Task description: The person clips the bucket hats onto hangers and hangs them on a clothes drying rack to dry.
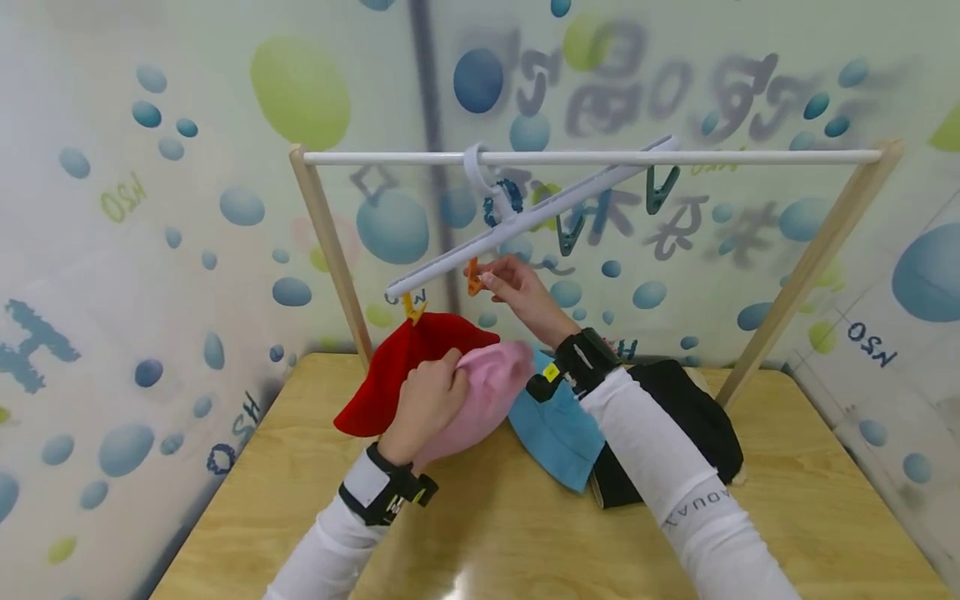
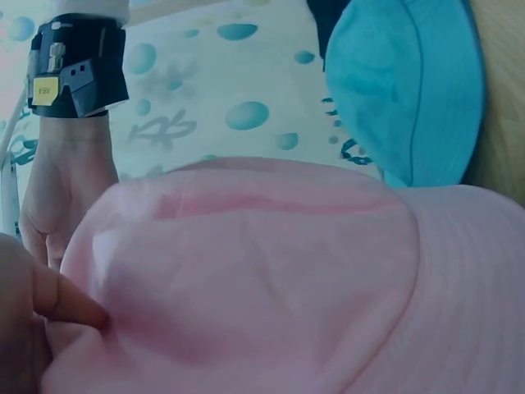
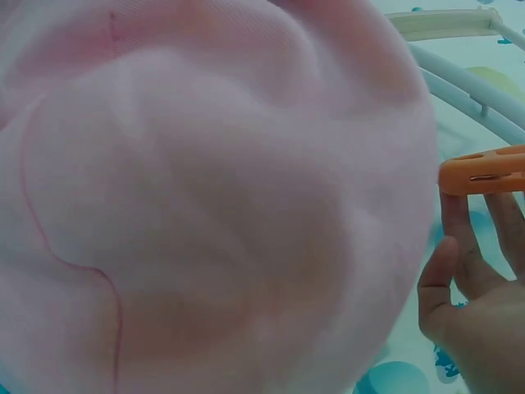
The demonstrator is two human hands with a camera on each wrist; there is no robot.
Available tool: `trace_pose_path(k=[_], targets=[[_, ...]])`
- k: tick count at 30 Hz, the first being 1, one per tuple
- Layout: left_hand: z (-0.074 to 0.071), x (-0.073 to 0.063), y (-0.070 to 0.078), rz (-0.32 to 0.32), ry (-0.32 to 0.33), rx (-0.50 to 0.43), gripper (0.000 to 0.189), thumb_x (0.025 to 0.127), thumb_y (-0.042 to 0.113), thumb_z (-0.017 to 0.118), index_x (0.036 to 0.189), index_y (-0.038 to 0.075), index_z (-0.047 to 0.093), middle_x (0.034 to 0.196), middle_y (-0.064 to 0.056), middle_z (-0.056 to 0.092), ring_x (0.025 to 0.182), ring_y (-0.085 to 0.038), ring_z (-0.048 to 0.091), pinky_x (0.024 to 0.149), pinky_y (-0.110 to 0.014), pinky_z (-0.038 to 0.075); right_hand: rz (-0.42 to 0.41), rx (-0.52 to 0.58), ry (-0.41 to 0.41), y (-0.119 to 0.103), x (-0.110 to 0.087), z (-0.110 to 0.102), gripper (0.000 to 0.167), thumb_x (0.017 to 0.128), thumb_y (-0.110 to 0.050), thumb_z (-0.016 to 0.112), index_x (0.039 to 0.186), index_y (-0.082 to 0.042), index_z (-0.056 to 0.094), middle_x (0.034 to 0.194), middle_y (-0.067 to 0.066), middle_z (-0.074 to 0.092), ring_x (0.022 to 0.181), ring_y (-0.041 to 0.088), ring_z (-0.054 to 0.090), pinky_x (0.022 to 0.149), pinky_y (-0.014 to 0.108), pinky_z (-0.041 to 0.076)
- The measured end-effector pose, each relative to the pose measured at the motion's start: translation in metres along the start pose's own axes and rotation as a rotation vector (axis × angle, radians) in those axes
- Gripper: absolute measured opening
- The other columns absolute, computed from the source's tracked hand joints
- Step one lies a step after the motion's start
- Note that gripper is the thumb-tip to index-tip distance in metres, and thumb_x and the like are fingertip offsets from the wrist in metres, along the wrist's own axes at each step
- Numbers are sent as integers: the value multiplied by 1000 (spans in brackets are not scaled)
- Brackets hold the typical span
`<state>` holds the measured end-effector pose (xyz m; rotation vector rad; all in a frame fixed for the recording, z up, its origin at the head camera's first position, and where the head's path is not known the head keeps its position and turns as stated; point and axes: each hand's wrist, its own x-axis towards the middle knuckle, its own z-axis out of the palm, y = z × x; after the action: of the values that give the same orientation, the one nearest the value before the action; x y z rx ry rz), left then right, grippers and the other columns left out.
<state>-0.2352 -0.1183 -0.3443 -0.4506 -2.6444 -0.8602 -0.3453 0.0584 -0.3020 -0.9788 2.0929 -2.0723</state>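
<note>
My left hand (image 1: 432, 398) grips the crown of a pink bucket hat (image 1: 491, 387), its fingertips sunk into the cloth in the left wrist view. The hat's body (image 3: 221, 213) fills much of the right wrist view. My right hand (image 1: 528, 302) pinches an orange clip (image 1: 474, 277) under the tilted white hanger (image 1: 525, 218); its thumb is hard to make out in the right wrist view. To the left, a red hat (image 1: 405, 367) hangs from a yellow clip (image 1: 412, 309) at the hanger's low end.
The hanger hooks over a white rod (image 1: 750, 157) between wooden posts (image 1: 806, 275). Two dark green clips (image 1: 570, 236) hang along its raised side. A blue bucket hat (image 1: 558, 433) and a black hat (image 1: 693, 417) lie on the wooden table (image 1: 525, 542) behind my right forearm.
</note>
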Motion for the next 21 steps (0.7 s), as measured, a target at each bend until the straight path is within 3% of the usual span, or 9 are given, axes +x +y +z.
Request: trace_pose_path(k=[6,10,16,21], targets=[[-5,13,-2,-50,27,-5,17,95,12,50,104,4,62,75,-8,61,61,-24,53,56,-38,51,-11,-44,-55,-1,3,-2,43,101,-11,49,143,-6,41,138,14,50,121,25,47,93,42,42],[-6,20,-8,-73,32,-23,21,98,13,49,113,6,63,81,-10,63,63,-25,55,60,-40,53,-11,-99,-89,0,3,-3,43,102,-13,48,144,-5,43,141,11,48,120,25,46,97,50,39],[-8,30,-15,-70,26,-20,16,99,16,52,98,6,64,70,-8,57,63,-26,54,61,-41,51,9,-117,-128,0,6,-6,44,102,-14,48,144,-6,42,142,10,47,125,23,43,103,49,34],[-13,38,-16,-52,52,-29,19,98,19,56,103,5,68,75,-9,63,67,-26,57,69,-43,54,0,-114,-137,-3,9,-8,42,102,-17,49,143,-7,44,133,11,52,123,24,45,105,49,32]])
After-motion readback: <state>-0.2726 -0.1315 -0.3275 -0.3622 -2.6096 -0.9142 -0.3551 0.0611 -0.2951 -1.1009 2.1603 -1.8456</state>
